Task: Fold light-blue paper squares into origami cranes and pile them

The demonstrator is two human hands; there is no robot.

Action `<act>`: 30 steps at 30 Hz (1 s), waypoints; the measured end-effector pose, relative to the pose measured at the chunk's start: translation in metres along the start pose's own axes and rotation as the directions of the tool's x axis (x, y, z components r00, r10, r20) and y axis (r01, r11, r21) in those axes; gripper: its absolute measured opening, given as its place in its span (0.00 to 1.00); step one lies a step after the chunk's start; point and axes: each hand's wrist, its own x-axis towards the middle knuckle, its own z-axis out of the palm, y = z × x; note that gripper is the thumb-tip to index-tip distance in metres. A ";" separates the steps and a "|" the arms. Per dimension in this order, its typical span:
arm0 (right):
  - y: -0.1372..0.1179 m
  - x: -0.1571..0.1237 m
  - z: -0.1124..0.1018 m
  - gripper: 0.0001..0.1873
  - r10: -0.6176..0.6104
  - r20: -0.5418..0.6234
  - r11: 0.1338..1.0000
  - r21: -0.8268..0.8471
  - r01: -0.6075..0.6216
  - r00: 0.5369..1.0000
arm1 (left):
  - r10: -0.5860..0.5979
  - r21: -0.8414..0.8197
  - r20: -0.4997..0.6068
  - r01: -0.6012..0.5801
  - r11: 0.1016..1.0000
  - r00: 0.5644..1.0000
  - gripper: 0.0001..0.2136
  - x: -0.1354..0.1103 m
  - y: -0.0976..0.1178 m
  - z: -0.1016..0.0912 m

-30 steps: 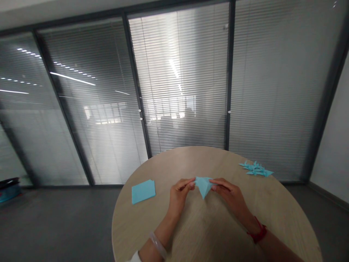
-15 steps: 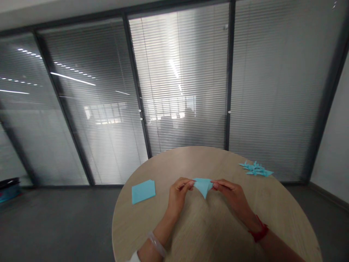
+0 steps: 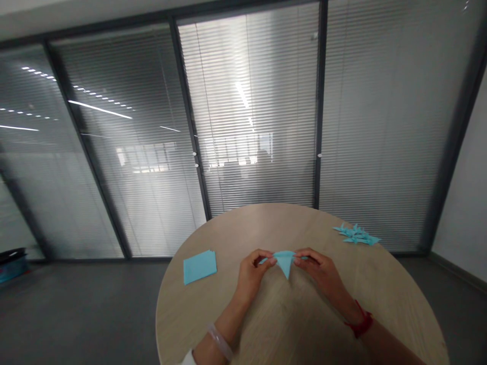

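Note:
A folded sheet of light-blue origami paper (image 3: 284,263) is held between my two hands over the middle of the round table (image 3: 262,223). Its lower part tapers to a point facing me, and a narrow band runs across its top. My left hand (image 3: 254,271) pinches the left end between thumb and fingers, with a bit of blue showing among them. At the right end, the fingertips and thumb of my right hand (image 3: 319,268) are closed on the paper. The fingers partly cover both ends.
A stack of blue paper sheets (image 3: 200,267) lies on the table's left side. Several folded blue paper pieces (image 3: 356,234) form a pile near the right rim. Glass partitions with blinds (image 3: 251,116) stand behind the table, and a dark bin (image 3: 13,264) is on the floor at far left.
The paper's sides have been folded in, so its wide upper part is now a narrow band above a slimmer point. My hands have drawn slightly closer together.

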 end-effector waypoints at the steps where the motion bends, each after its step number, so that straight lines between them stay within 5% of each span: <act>1: 0.000 0.000 0.000 0.14 0.008 -0.004 1.000 -0.006 -0.008 1.000 | -0.002 0.011 0.003 0.002 1.000 1.000 0.06 0.000 0.000 0.000; 7: 0.003 0.001 0.004 0.18 -0.009 -0.064 0.997 0.074 0.014 0.998 | 0.009 -0.082 0.016 -0.008 0.997 1.000 0.08 -0.001 -0.006 0.002; 15: 0.009 0.003 0.003 0.15 0.020 -0.019 1.000 -0.015 -0.020 1.000 | 0.019 -0.058 0.022 -0.017 0.998 1.000 0.11 0.000 -0.008 0.003; 30: 0.008 0.004 -0.005 0.17 0.008 -0.158 0.998 0.065 0.003 0.987 | -0.017 -0.105 -0.101 0.006 0.994 0.995 0.08 -0.001 0.008 -0.002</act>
